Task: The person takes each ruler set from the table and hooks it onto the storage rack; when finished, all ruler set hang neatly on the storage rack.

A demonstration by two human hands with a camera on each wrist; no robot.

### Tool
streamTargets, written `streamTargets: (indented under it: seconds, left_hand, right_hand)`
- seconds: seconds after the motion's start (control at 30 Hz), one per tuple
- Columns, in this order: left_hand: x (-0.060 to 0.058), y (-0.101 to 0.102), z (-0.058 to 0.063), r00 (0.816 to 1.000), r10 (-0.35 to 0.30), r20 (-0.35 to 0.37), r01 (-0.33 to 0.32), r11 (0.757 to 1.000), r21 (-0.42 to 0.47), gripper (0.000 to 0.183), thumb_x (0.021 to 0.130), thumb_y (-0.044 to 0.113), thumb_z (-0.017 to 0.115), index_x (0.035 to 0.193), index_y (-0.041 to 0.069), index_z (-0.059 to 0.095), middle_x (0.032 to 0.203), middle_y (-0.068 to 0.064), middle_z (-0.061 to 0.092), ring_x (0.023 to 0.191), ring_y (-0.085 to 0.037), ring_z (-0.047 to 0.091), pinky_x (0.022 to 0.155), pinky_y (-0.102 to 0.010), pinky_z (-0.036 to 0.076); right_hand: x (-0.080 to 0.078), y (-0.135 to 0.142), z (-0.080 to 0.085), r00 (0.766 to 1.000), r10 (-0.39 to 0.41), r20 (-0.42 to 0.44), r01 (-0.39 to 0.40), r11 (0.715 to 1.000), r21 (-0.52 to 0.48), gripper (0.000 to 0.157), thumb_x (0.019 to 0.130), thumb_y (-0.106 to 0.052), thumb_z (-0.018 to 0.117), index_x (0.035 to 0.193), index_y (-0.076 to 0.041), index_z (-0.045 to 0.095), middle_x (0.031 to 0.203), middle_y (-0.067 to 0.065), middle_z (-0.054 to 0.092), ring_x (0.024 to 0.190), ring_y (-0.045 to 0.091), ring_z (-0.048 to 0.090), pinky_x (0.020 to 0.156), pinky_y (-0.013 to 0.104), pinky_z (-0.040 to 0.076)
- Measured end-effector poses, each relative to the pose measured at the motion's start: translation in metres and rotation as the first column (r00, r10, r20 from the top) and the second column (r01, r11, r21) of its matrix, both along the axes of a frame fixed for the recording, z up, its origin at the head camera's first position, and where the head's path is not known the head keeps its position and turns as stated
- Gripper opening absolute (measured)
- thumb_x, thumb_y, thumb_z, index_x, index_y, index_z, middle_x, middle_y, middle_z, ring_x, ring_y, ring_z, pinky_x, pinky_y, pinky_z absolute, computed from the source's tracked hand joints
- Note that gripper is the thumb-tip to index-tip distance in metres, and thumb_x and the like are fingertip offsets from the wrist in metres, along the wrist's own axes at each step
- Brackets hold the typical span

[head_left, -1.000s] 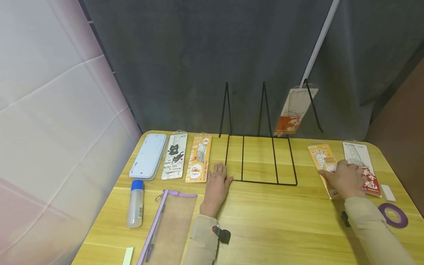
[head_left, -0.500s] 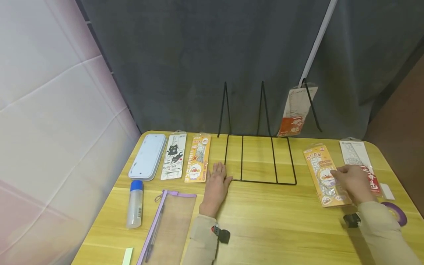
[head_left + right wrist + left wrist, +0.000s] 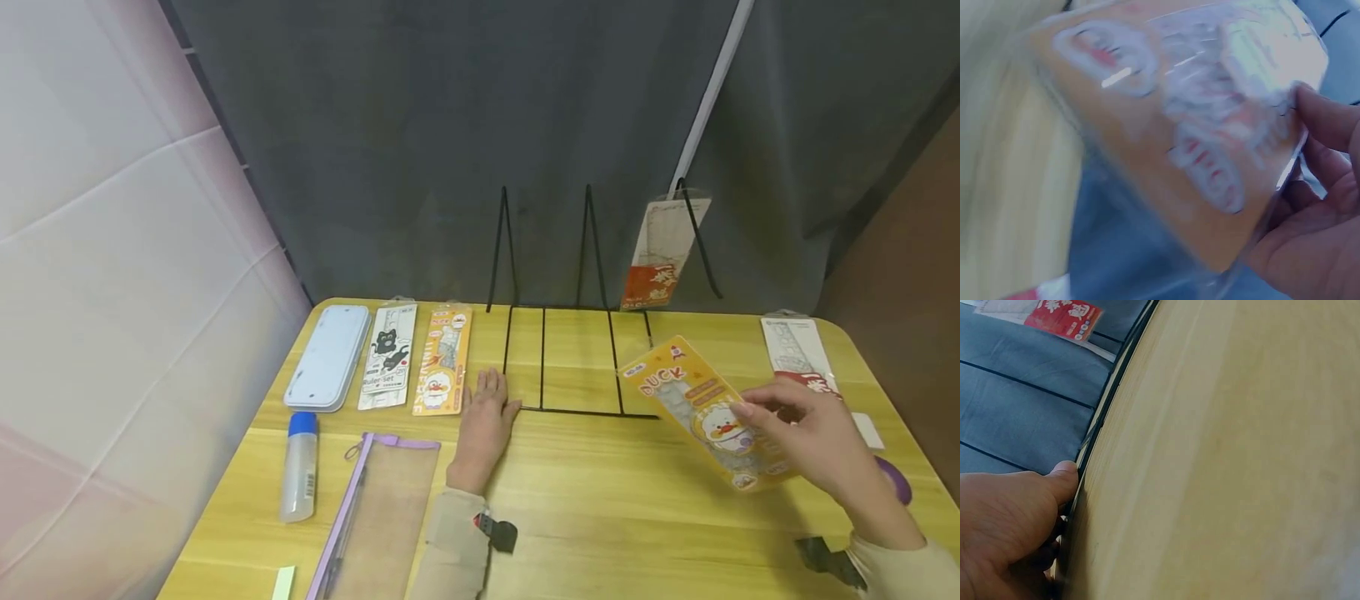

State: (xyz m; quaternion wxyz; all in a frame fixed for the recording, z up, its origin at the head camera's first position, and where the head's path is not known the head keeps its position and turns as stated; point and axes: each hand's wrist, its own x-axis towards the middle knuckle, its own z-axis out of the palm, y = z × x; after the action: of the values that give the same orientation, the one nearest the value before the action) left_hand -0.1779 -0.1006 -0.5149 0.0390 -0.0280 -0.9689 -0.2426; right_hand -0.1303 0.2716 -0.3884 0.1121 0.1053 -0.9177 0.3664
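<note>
My right hand (image 3: 813, 433) pinches an orange "DUCK" ruler set pack (image 3: 686, 392) by its right edge, tilted and raised above the table. In the right wrist view, the thumb lies on the printed face of the blurred pack (image 3: 1141, 131). My left hand (image 3: 483, 429) rests on the table at the front left corner of a black wire rack (image 3: 543, 358). In the left wrist view, the thumb of the left hand (image 3: 1010, 519) touches the rack's dark bar. A red-and-white ruler set pack (image 3: 651, 283) hangs on the rack's right hook.
On the left lie a duck pack (image 3: 442, 358), a cat ruler set (image 3: 388, 354), a pale tin case (image 3: 327, 357), a blue-capped bottle (image 3: 298, 475) and a mesh pouch (image 3: 390, 517). On the right are another red-and-white pack (image 3: 798, 350), an eraser (image 3: 867, 430) and purple tape (image 3: 896, 481).
My right hand has picked up the orange duck pack from the table on the right and brought it left and nearer, turning it. The left hand has stayed by the rack.
</note>
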Motion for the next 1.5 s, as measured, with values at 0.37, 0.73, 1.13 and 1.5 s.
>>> streamTargets:
  seconds: [0.37, 0.73, 1.13, 1.5]
  left_hand:
    - [-0.001, -0.005, -0.004, 1.0, 0.005, 0.011, -0.005, 1.0, 0.015, 0.059, 0.095, 0.035, 0.05, 0.142, 0.003, 0.034, 0.15, -0.012, 0.023, 0.14, -0.026, 0.014, 0.113, -0.049, 0.006]
    - [0.003, -0.007, 0.002, 1.0, 0.003, 0.007, -0.003, 1.0, 0.026, 0.058, 0.096, 0.034, 0.05, 0.142, 0.002, 0.034, 0.15, -0.013, 0.024, 0.14, -0.026, 0.014, 0.113, -0.048, 0.005]
    - [0.005, -0.012, -0.001, 1.0, 0.01, 0.002, -0.01, 1.0, 0.024, 0.058, 0.096, 0.033, 0.05, 0.141, 0.002, 0.034, 0.149, -0.014, 0.024, 0.14, -0.028, 0.016, 0.113, -0.049, 0.007]
    - [0.004, -0.006, -0.003, 1.0, -0.027, -0.001, 0.027, 0.998, 0.064, 0.06, 0.095, 0.033, 0.051, 0.142, 0.001, 0.033, 0.15, -0.014, 0.022, 0.14, -0.028, 0.014, 0.113, -0.05, 0.006]
  right_hand:
    - [0.008, -0.046, 0.027, 0.997, 0.048, -0.063, -0.059, 0.982, -0.181, 0.005, 0.084, -0.011, 0.069, 0.089, -0.013, 0.07, 0.082, -0.004, 0.063, 0.065, 0.011, 0.051, 0.051, 0.02, 0.043]
    - [-0.009, -0.064, 0.022, 0.999, -0.022, -0.029, 0.017, 0.983, -0.182, 0.014, 0.086, -0.026, 0.068, 0.093, -0.014, 0.071, 0.086, -0.004, 0.065, 0.068, 0.01, 0.055, 0.055, 0.018, 0.045]
    - [-0.087, -0.105, 0.018, 0.994, -0.098, 0.042, 0.106, 0.958, -0.267, 0.046, 0.088, -0.044, 0.059, 0.107, -0.002, 0.067, 0.093, 0.012, 0.063, 0.077, 0.014, 0.053, 0.058, 0.018, 0.045]
    - [-0.135, -0.129, 0.007, 0.975, -0.18, 0.131, 0.213, 0.926, -0.311, 0.044, 0.093, -0.044, 0.05, 0.116, -0.008, 0.063, 0.102, 0.01, 0.059, 0.086, 0.018, 0.05, 0.065, 0.032, 0.042]
